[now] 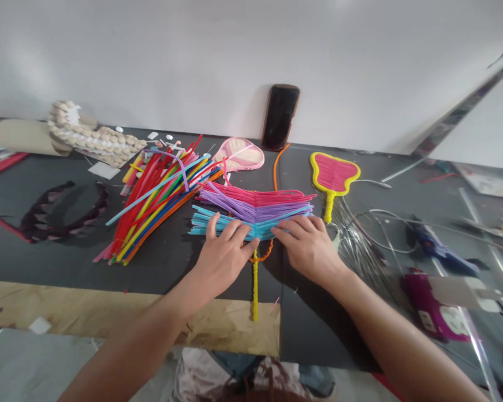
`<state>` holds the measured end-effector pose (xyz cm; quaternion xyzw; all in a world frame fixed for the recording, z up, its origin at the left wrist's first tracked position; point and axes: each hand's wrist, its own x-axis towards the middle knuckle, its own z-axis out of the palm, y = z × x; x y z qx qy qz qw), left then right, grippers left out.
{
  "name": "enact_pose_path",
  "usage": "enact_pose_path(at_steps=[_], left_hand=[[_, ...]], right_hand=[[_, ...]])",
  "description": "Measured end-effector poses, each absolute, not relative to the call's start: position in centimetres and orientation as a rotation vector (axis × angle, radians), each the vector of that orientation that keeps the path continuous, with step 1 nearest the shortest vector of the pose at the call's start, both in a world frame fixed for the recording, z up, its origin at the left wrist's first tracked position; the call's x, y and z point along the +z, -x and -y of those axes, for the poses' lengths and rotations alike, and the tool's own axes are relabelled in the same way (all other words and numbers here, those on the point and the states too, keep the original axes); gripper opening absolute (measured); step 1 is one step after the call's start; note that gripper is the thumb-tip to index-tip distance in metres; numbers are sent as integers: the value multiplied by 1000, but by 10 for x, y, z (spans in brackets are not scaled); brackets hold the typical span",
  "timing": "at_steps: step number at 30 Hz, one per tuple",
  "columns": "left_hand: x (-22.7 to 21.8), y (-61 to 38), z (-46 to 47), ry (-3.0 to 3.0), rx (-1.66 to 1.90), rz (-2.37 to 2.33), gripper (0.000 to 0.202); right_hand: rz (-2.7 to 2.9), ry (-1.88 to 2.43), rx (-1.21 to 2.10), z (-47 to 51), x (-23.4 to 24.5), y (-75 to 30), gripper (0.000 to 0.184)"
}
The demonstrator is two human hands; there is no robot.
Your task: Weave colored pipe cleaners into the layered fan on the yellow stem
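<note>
A fan of straws in pink, purple and light blue bands (255, 209) lies flat on the dark table mat (159, 262). Below it runs a yellow stick handle (255, 290) with an orange loop around its top. My left hand (222, 254) rests on the blue band, fingers spread and flat. My right hand (308, 243) lies beside it on the right part of the blue band, fingers also stretched out. Neither hand grips anything.
A loose heap of coloured straws (159, 195) lies at the left. Finished fans sit behind: a pale pink one (238, 153) and a yellow-rimmed pink one (333, 174). A phone (280, 116) leans on the wall. Glue guns (431, 301) and wires lie right.
</note>
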<state>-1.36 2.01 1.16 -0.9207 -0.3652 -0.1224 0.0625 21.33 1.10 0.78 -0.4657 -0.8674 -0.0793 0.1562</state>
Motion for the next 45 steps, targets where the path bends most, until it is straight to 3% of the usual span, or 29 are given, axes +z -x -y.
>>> enact_pose_path(at_steps=[14,21,33,45], left_hand=[[8,15,-20,2832,-370,1139,35],[6,17,-20,2831,-360,1121,34],[7,18,-21,2830,-355,1137,36],[14,28,-33,2775,-609,1160,40]], right_hand=[[2588,1396,-143,-5,5,-204,27],[2506,1436,-161,-14,-4,-208,48],[2552,1561,-176,-14,-9,-199,36],[2331,1338,-271,-20,-16,-208,43]])
